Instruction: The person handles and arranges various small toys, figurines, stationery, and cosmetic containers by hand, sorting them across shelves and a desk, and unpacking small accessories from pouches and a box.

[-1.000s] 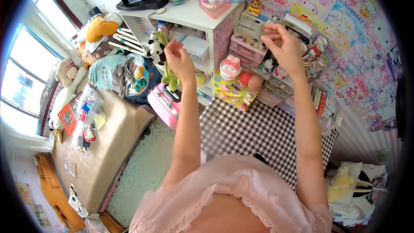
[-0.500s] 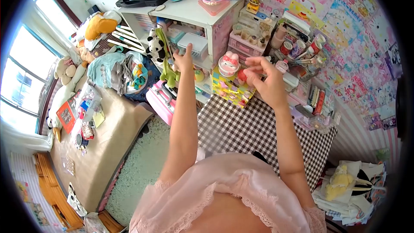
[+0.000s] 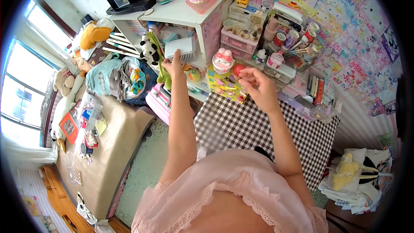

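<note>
Left hand (image 3: 174,66) raised at the shelf unit (image 3: 172,13), index finger up, in front of the white box (image 3: 179,48) and just right of the green plush (image 3: 164,77); can't tell if it touches either, or if the fingers grip anything. Panda plush (image 3: 149,52) is left of it. Right hand (image 3: 258,88) over the far part of the checkered tabletop (image 3: 233,123), fingers curled, thumb slightly apart, nothing visible in them. Red ball (image 3: 238,69) just left of it, by the pink-eared figure (image 3: 223,60) at the yellow box (image 3: 226,87).
</note>
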The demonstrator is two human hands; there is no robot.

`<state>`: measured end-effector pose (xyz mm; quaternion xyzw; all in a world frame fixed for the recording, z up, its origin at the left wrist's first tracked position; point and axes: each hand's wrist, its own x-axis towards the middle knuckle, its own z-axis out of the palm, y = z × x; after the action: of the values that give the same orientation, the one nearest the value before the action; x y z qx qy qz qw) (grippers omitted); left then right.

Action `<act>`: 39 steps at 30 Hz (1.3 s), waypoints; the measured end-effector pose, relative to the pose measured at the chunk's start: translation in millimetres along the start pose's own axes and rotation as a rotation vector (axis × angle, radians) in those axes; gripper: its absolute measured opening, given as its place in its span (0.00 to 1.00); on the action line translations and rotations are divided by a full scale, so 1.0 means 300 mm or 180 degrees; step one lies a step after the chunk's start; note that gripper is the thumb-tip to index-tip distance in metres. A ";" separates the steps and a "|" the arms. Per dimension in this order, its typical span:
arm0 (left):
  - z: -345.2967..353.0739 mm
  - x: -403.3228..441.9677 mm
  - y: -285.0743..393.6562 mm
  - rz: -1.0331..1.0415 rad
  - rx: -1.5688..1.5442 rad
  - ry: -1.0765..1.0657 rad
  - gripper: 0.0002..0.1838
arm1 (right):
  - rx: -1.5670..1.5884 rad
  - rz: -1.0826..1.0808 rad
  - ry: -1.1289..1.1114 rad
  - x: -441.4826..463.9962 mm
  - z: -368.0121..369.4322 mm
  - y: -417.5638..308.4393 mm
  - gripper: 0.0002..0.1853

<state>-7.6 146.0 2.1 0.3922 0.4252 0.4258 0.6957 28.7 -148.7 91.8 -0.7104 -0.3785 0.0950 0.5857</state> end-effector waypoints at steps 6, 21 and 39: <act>-0.122 -0.081 0.077 -0.0939 -0.1249 -0.0589 0.34 | 0.0109 -0.0038 -0.0208 0.001 0.024 0.007 0.13; -0.101 -0.673 0.123 -0.1093 -0.0822 -0.1889 0.33 | 0.0920 0.0070 -0.0415 -0.135 -0.024 -0.059 0.37; 0.331 -1.326 -0.324 -0.1938 0.0341 -0.2764 0.28 | 0.1306 0.1584 0.1036 -0.628 -0.741 0.181 0.36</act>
<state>-0.3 -272.6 49.3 0.4261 0.2139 -0.0192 0.8788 49.4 -441.3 50.3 -0.6543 -0.0688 0.1944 0.7276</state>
